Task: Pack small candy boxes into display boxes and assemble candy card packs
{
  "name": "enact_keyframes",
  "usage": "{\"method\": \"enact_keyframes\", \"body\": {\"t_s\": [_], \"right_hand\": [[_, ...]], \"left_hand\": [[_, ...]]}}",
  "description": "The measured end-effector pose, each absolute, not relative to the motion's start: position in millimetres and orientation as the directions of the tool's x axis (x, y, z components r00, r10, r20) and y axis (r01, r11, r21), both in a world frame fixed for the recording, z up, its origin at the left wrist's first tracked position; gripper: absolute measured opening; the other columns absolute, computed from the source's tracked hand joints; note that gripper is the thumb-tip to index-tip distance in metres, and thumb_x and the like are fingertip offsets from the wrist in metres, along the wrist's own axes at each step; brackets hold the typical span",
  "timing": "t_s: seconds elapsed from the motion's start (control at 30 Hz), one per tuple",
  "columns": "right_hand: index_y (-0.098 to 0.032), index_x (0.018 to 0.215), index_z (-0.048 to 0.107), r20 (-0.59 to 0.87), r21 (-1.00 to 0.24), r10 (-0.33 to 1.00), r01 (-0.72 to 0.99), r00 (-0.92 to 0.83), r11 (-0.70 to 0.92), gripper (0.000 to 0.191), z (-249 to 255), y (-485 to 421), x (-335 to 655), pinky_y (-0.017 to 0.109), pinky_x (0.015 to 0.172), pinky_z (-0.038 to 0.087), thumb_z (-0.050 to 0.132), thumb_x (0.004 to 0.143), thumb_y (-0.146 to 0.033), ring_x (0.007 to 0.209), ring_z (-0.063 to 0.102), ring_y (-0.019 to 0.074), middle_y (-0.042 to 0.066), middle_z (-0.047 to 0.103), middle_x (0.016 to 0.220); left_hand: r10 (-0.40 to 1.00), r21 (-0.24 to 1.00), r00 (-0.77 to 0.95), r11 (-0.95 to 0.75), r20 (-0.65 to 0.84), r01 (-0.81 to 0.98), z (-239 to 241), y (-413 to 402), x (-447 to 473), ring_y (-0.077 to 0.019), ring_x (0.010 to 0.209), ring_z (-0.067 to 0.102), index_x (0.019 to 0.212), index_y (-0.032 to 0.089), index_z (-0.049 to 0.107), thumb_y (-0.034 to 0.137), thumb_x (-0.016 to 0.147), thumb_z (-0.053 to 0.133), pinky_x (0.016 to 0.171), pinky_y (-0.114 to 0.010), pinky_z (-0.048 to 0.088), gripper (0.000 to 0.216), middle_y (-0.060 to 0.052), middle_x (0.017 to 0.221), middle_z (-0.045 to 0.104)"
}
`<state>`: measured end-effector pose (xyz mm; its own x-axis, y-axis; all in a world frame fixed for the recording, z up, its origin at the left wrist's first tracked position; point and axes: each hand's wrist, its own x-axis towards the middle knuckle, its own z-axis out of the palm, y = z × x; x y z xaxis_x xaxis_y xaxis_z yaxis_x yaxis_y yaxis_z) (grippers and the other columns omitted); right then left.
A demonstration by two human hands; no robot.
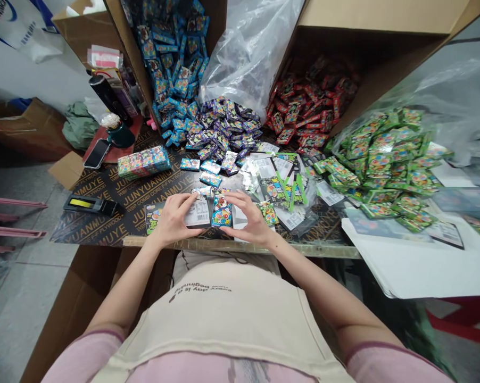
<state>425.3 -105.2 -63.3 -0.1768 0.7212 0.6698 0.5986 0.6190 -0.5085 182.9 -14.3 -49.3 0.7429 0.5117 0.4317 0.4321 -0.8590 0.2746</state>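
My left hand (175, 217) and my right hand (248, 219) meet at the near edge of the dark plywood table (104, 194). Between them they pinch a small blue candy packet (221, 211) and a white backing card with a barcode (197, 215). A green packet (269, 213) lies just right of my right hand, and another green-edged packet (154, 217) lies left of my left hand. Clear sleeves and printed cards (282, 183) are scattered just beyond my fingers.
Heaps of packets lie behind: blue (172, 64) spilling from a cardboard box, purple (224, 125), red (307, 106) in a second box, green (387, 159) on plastic at right. A wrapped multi-pack (144, 161), phone (97, 153), black tool (89, 204) and white sheets (415, 266) also sit here.
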Motion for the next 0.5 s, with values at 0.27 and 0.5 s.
{"method": "enact_keyframes", "body": {"t_s": [0.27, 0.5], "right_hand": [[-0.03, 0.142, 0.035, 0.733, -0.413, 0.679, 0.781, -0.02, 0.469, 0.076, -54.7, -109.7, 417.4, 0.056, 0.108, 0.037, 0.074, 0.076, -0.036, 0.118, 0.057, 0.0288, 0.011, 0.058, 0.126], [-0.027, 0.138, 0.042, 0.594, -0.38, 0.776, 0.776, -0.213, 0.504, 0.069, -44.5, -110.4, 414.1, 0.055, 0.111, 0.026, 0.071, 0.076, -0.034, 0.116, 0.058, 0.0277, 0.01, 0.06, 0.124]], "left_hand": [[0.524, 0.345, 0.726, -0.848, 0.444, 0.401, -45.9, -14.4, 181.8, -0.0305, 0.115, 0.054, 0.147, 0.021, 0.031, 0.044, 0.068, 0.075, 0.098, -0.046, 0.043, 0.093, -0.014, 0.128, 0.056], [0.527, 0.334, 0.715, -0.848, 0.459, 0.411, -46.7, -14.3, 182.3, -0.0314, 0.112, 0.057, 0.152, 0.02, 0.017, 0.04, 0.065, 0.077, 0.096, -0.046, 0.044, 0.108, -0.014, 0.127, 0.057]]}}
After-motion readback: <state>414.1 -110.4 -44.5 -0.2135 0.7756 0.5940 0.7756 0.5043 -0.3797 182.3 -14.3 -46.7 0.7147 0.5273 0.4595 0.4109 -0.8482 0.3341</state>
